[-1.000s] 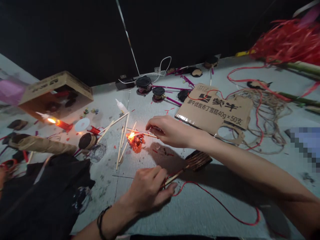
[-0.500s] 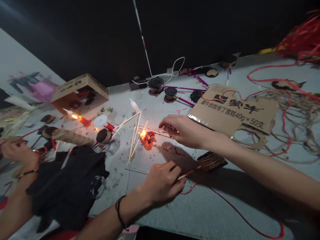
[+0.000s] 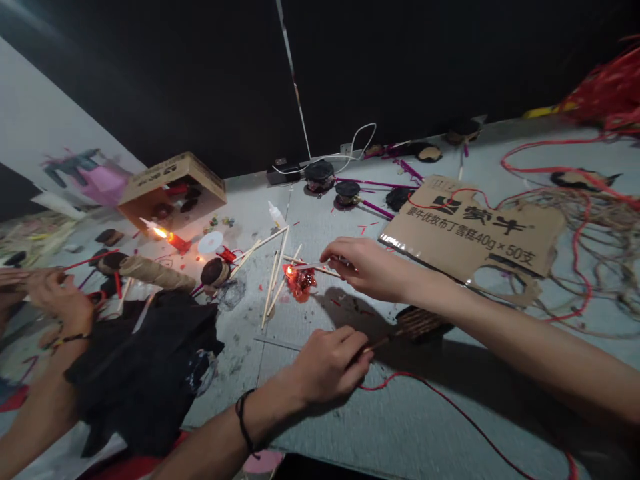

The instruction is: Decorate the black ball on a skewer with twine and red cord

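We see the flame point(image 3: 291, 271) at the red wax point(image 3: 301, 287) on the counter point(image 3: 400, 421), smaller than half a second ago, suggesting weaker heating there. Our right grip point(image 3: 357, 263) pinches a pale rod point(image 3: 311, 266), tip at the wax; our left grip point(image 3: 331, 363) encloses a stick point(image 3: 382, 343).

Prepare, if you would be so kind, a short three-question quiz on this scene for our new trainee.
1. Fill in: the cord beside the left hand is ____ in colour.
2. True or false: the red candle near the open cardboard box is lit.
3. Which is nearest to the glowing red lump? A) left hand; B) red candle; C) right hand.
Key: 1 red; 2 true; 3 C.
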Available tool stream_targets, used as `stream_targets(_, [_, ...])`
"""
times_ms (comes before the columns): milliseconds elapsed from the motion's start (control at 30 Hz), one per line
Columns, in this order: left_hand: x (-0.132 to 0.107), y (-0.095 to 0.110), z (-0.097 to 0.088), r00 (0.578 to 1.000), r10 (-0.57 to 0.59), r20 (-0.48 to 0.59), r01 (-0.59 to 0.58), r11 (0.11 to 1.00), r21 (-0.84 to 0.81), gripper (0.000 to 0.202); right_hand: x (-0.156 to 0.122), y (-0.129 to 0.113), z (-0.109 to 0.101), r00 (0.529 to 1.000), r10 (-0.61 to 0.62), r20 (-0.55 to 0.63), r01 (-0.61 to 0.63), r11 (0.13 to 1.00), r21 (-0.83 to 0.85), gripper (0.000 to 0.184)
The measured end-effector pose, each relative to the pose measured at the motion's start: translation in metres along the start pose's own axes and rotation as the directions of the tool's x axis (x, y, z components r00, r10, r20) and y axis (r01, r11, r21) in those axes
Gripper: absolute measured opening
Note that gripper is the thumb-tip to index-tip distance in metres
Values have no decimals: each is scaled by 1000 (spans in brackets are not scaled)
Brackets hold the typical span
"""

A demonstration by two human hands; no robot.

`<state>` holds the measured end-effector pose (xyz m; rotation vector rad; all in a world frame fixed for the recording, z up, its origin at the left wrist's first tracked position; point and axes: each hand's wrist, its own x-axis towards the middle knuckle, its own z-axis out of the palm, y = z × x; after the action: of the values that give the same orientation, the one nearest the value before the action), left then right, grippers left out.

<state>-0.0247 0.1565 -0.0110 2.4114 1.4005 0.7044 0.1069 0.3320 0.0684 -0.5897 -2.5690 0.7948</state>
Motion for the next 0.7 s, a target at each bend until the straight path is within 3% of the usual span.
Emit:
stream_targets(267, [-1,1,-6,998,51,-35,-52,998,-18,26,1,0,0,999,29,18,-29,1000,-9,26])
stream_targets(700, [-2,-3,-3,987,-101,-122,62,954,-292,14,-1,0,0,1000,0,-15,1,999,35,26])
